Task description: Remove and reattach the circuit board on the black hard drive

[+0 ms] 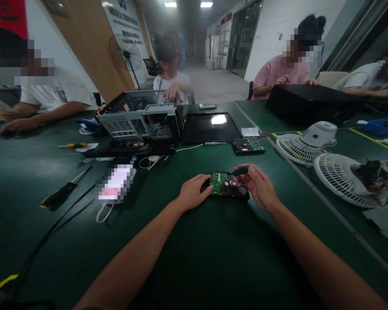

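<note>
A hard drive, its green circuit board facing up, lies on the green table in front of me. My left hand grips its left end, with the thumb on the near edge. In the fingers of my right hand is a screwdriver with a short dark handle. It slants down to the left over the drive; its tip is too small to make out. The right fingers are also close to the drive's right end. Beyond them lies a second hard drive, board up.
An opened computer case stands at the back left, beside a dark flat panel. A lit phone and a yellow-black screwdriver lie left. White fan parts sit right, near a black case. Several people sit around the table.
</note>
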